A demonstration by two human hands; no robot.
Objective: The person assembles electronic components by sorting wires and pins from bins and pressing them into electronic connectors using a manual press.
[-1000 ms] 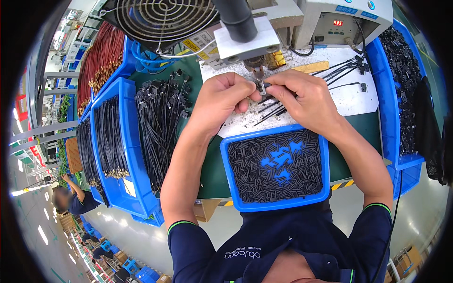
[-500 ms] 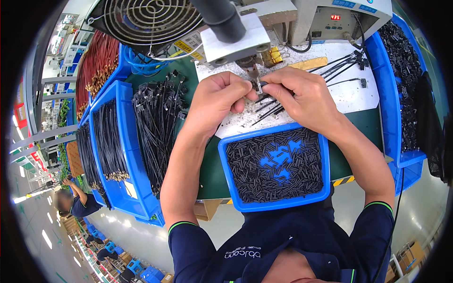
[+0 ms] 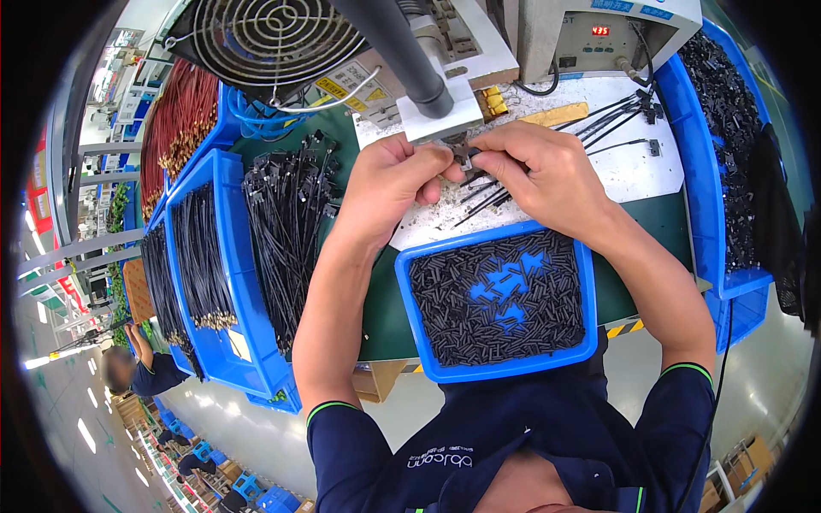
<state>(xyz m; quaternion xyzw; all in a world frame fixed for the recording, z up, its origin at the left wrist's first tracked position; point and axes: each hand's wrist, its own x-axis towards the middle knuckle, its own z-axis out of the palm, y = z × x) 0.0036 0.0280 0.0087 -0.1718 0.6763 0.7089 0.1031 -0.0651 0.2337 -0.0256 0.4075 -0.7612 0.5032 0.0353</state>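
Nearest you, a blue tray of small black pieces sits at the tabletop's front edge; beyond it your left hand and right hand meet, fingers pinched shut on a small black connector under the press; a yellow label lies behind.

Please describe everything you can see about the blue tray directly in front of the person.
The blue tray is a shallow rectangular bin, apparently plastic, lying flat and slightly tilted in view on the green bench. Small black tube-like pieces cover most of its floor, with bare blue patches in the middle. Neither hand touches it.
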